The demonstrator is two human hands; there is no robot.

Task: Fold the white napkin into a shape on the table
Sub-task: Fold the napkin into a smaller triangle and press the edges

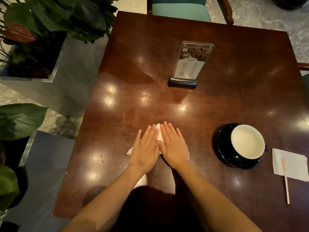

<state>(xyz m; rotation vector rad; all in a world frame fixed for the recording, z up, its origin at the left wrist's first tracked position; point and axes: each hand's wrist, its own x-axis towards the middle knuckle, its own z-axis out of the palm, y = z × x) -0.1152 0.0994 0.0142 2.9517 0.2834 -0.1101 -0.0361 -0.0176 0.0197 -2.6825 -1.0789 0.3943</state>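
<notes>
Napkin [159, 133] lies low in the middle of the frame, on the dark wooden table [234, 91], almost wholly hidden under your two hands. Only a white point between your fingertips and a ragged corner at the lower left show. Your left hand [145, 148] and right hand [173, 145] both lie flat, palms down, fingers stretched out and close together, pressing the paper rather than pinching it; the two hands touch along their inner edges.

Thin paper like this probably tears or creeps if you drag your palms sideways, so the crease could end up crooked. The loose corner at the lower left looks uneven, and a hard press now may fix that unevenness into the shape. When you lift, the paper might stick to your skin and spring open. The cup [247, 141] on its saucer [224, 148] sits well apart at the right, yet a wide sweep of your right forearm could knock it.

Count: one napkin under your hands, one second napkin [294, 166] at the right edge, one wooden stirrer [285, 180] lying across it, one cup, one saucer, one clear menu stand [190, 64] in the upper middle, two hands.
</notes>
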